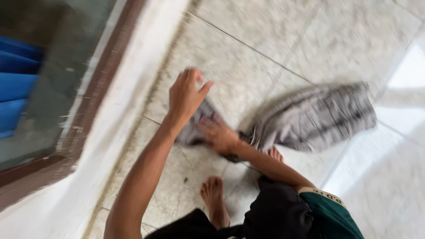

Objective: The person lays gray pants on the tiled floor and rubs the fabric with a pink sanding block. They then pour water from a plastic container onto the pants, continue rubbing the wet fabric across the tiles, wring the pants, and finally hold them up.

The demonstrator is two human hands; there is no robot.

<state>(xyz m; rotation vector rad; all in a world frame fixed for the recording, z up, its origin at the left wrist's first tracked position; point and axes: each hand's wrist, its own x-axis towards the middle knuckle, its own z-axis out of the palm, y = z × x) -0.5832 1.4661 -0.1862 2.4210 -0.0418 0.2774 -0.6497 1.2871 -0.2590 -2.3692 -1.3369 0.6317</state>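
Below, we saw right hand [218, 132] gripping grey striped cloth [310, 117] on tiled floor [248, 35], left hand [186, 95] open, empty, just above, frame blurred.

Home interior, prob. a hallway: pale marbled floor tiles [248, 26] w/ grout lines, white raised sill [110, 115], brown-framed glass door [66, 66], person's bare feet [214, 197].

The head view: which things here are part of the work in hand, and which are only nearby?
In use:
grey cloth, on the floor tiles
right hand, on the cloth's end
left hand, fingers spread above it

Only nearby:
floor tiles
blue object behind glass
bare feet
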